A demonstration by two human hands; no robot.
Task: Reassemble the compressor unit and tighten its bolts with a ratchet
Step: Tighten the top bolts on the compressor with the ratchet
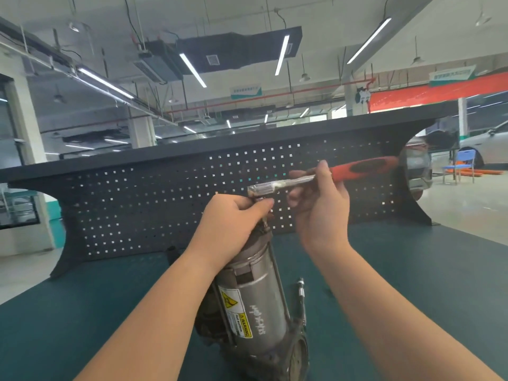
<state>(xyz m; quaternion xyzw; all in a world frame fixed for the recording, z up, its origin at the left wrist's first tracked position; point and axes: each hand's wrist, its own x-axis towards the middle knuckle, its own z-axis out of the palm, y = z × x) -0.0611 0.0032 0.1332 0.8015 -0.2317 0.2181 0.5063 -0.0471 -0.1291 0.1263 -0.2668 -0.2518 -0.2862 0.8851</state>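
Note:
A grey cylindrical compressor unit (pixel 254 295) with a yellow warning label stands tilted on the green bench. My left hand (pixel 233 224) grips its top end, fingers curled round the head of the unit and the socket under the ratchet. My right hand (pixel 320 204) holds the ratchet (pixel 324 176) by its shaft, where the chrome meets the red and black handle. The ratchet lies roughly level, its head (pixel 259 189) sitting over the top of the compressor just above my left fingers. The bolt under the head is hidden.
A metal extension bar (pixel 301 295) lies on the green bench mat (pixel 412 270) just right of the compressor. A black pegboard back panel (pixel 154 204) rises behind the bench. Beyond it is a workshop floor with a blue chair (pixel 461 163) and parked cars.

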